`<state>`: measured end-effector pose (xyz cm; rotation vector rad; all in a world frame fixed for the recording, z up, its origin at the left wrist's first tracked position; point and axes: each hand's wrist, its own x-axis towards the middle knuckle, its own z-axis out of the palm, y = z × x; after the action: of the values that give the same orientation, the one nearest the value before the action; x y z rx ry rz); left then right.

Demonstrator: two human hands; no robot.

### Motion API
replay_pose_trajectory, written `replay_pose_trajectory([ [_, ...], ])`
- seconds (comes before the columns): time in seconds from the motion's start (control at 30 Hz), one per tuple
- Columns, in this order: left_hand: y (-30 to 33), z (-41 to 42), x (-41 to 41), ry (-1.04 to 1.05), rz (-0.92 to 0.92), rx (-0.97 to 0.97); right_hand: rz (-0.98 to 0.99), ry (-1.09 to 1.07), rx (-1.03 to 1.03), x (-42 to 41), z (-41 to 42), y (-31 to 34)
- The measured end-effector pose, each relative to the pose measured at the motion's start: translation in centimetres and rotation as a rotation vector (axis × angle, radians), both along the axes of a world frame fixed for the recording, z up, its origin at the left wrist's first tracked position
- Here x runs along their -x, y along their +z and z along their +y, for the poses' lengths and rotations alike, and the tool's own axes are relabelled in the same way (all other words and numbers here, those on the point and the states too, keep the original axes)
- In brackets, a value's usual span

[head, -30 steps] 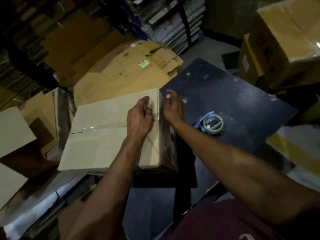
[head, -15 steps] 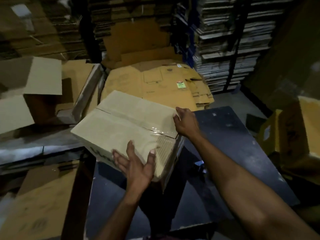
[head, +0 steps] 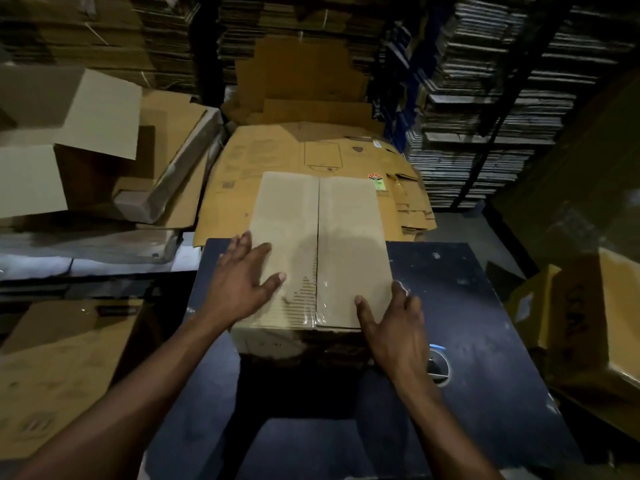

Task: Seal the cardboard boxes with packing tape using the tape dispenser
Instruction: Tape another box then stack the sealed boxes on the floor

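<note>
Two hands are lying flat on box (head: 318, 244) at tabletop (head: 485, 306) far edge: left hand (head: 242, 278), right hand (head: 394, 327), fingers straight, gripping nothing.

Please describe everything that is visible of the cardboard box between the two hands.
The cardboard box is pale brown, closed, and stands on the dark table, its far end reaching past the table's far edge. Two top flaps meet at a centre seam that runs away from the person. Glossy clear tape covers the near part of the seam and folds over the near edge. The left hand lies flat on its left top edge; the right hand touches its near right corner.
</note>
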<state>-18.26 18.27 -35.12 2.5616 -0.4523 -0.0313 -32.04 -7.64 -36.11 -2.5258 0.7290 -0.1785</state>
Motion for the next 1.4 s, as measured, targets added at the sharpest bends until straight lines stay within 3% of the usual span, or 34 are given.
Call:
replay_pose_trajectory([
  [0.1,1.7,-3.2,-0.3,-0.169,-0.097,-0.128,-0.018,0.014,0.029,-0.7,0.7,-0.2],
  [0.3,1.2,-8.4,0.8,-0.389,-0.06,-0.488,-0.018,-0.004,0.044,-1.6,0.3,-0.6],
  [0.5,0.7,-6.6,5.7,-0.469,-0.088,-0.57,-0.017,0.039,0.021,-1.9,0.1,-0.4],
  [0.7,-0.5,-7.7,10.2,-0.237,-0.177,-0.595,-0.073,0.257,-0.04,-2.1,-2.3,-0.4],
  [0.77,-0.9,-8.2,11.1,-0.177,-0.163,-0.554,-0.122,0.367,-0.193,-1.9,-4.7,-0.5],
  [0.87,-1.3,-8.4,12.2,-0.09,-0.277,-0.48,-0.136,0.328,-0.376,-0.4,-10.0,-2.5],
  [1.0,-1.9,-10.8,15.3,-0.143,-0.422,-0.463,0.266,0.431,-0.124,0.4,-18.3,-8.9],
  [1.1,-3.1,-13.4,17.6,-0.051,-0.402,-0.429,0.464,0.551,0.004,0.3,-21.0,-11.2],
  [1.27,-4.3,-16.9,19.5,0.132,-0.273,-0.442,0.531,0.654,0.058,0.2,-22.0,-14.0],
  [1.4,-5.2,-18.6,20.9,0.181,-0.291,-0.308,0.5,0.722,0.088,0.0,-21.4,-14.5],
])
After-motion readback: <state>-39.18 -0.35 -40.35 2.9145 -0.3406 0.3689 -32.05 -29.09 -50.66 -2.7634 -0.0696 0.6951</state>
